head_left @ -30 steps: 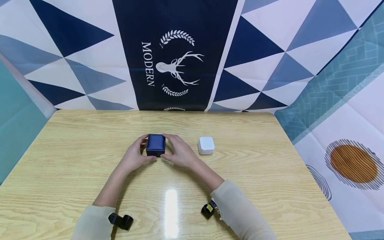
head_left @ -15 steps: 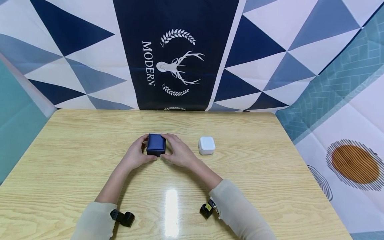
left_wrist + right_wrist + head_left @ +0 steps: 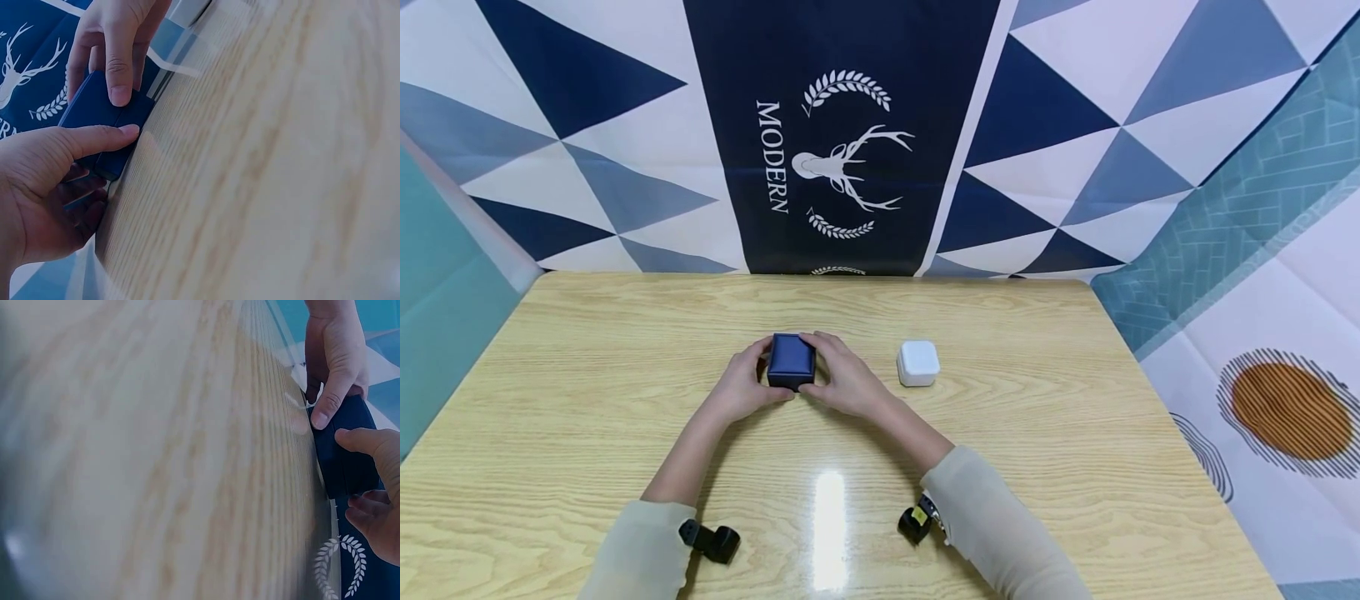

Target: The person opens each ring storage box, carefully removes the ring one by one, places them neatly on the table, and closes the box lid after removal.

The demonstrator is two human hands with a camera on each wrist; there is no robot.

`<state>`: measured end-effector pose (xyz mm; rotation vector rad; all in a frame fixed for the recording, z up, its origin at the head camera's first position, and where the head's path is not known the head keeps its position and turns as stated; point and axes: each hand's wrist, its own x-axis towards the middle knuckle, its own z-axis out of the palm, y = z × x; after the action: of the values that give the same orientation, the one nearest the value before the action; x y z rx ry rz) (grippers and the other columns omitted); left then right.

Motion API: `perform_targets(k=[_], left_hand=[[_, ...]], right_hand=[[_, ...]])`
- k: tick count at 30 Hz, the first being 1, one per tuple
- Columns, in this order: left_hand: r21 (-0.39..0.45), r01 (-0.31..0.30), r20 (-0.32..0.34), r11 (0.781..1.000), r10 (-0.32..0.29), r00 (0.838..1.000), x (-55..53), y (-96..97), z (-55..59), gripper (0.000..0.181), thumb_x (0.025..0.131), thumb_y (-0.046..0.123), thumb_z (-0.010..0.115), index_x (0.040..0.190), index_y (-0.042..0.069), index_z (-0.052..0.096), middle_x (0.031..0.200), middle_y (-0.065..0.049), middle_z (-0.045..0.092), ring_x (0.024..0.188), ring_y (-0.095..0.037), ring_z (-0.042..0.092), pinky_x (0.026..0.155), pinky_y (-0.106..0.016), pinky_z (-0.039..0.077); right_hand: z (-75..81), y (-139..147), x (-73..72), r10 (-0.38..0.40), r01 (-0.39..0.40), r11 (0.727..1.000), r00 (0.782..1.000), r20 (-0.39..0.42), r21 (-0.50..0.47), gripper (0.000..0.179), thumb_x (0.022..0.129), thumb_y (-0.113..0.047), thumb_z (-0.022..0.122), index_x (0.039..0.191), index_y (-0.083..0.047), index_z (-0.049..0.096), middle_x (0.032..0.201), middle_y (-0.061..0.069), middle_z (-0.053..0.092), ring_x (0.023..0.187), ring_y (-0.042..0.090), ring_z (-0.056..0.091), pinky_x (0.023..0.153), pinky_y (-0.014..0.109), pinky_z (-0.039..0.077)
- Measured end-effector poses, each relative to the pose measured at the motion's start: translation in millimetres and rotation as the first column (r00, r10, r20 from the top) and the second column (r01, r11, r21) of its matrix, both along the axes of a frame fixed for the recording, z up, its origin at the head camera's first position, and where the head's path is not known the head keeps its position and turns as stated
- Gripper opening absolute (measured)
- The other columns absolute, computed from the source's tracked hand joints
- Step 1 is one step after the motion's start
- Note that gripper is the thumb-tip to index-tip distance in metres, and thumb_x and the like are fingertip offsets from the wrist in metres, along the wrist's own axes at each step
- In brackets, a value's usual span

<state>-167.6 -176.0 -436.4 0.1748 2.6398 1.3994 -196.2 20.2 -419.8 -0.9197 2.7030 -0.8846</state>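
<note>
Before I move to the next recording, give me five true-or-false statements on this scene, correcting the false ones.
1. The left hand and right hand hold the dark blue, square-topped box. True.
2. The small white box with rounded corners stands on the pale wood-grain table. True.
3. The white box is left of the blue box. False: it is on the right.
4. The right hand grips the white box. False: neither hand touches it.
5. The dark navy panel behind the table reads MODERN. True.
</note>
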Motion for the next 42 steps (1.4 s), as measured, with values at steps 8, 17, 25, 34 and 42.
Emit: perform_targets(k=[8, 17, 25, 34, 42], left_hand=[[0.007, -0.015, 0.037, 1.000, 0.015, 0.999, -0.3, 0.7, 1.1, 0.095, 0.074, 0.017, 0.080, 0.147, -0.002, 0.021, 0.138, -0.025, 0.039, 0.127, -0.041, 0.034, 0.101, -0.051, 0.039], [0.016, -0.012, 0.045, 1.000, 0.011, 0.999, 0.9, -0.3, 0.4, 0.096, 0.074, 0.018, 0.080, 0.147, -0.001, 0.021, 0.139, -0.026, 0.036, 0.128, -0.041, 0.031, 0.101, -0.052, 0.039], [0.012, -0.008, 0.037, 1.000, 0.008, 0.999, 0.1, -0.8, -0.9, 0.094, 0.075, 0.017, 0.079, 0.147, -0.001, 0.021, 0.139, -0.025, 0.036, 0.127, -0.040, 0.031, 0.102, -0.053, 0.038], [0.011, 0.001, 0.028, 1.000, -0.001, 1.000, -0.2, -1.1, -1.7, 0.093, 0.076, 0.018, 0.078, 0.147, -0.002, 0.021, 0.139, -0.026, 0.035, 0.129, -0.042, 0.030, 0.102, -0.053, 0.038], [-0.002, -0.004, 0.022, 1.000, 0.004, 1.000, 0.1, -0.7, -0.7, 0.093, 0.076, 0.018, 0.078, 0.147, -0.002, 0.021, 0.140, -0.027, 0.034, 0.130, -0.043, 0.029, 0.103, -0.053, 0.037]], right_hand=[[-0.6, -0.2, -1.3, -0.007, 0.008, 1.000, 1.000, 0.029, -0.019, 0.076, 0.083, -0.028, 0.072, 0.146, -0.018, 0.032, 0.151, 0.012, 0.032, 0.137, 0.028, 0.034, 0.109, 0.043, 0.034], [-2.1, 0.4, -3.9, 0.005, -0.004, 0.999, 0.999, 0.033, -0.051, 0.074, 0.083, -0.028, 0.072, 0.146, -0.018, 0.034, 0.148, 0.011, 0.038, 0.137, 0.027, 0.035, 0.111, 0.042, 0.032], [-0.7, 1.0, -6.7, 0.020, -0.016, 0.998, 0.997, 0.069, -0.059, 0.073, 0.084, -0.029, 0.070, 0.146, -0.018, 0.033, 0.150, 0.011, 0.035, 0.139, 0.026, 0.030, 0.112, 0.042, 0.030], [0.7, 0.4, -8.2, 0.016, -0.010, 0.998, 0.995, 0.098, -0.060, 0.073, 0.084, -0.031, 0.070, 0.146, -0.017, 0.033, 0.150, 0.010, 0.035, 0.141, 0.024, 0.027, 0.113, 0.042, 0.028], [1.8, -0.5, -8.2, 0.022, -0.014, 0.997, 0.994, 0.104, -0.075, 0.072, 0.085, -0.030, 0.069, 0.145, -0.015, 0.034, 0.148, 0.008, 0.038, 0.137, 0.024, 0.036, 0.109, 0.041, 0.035]])
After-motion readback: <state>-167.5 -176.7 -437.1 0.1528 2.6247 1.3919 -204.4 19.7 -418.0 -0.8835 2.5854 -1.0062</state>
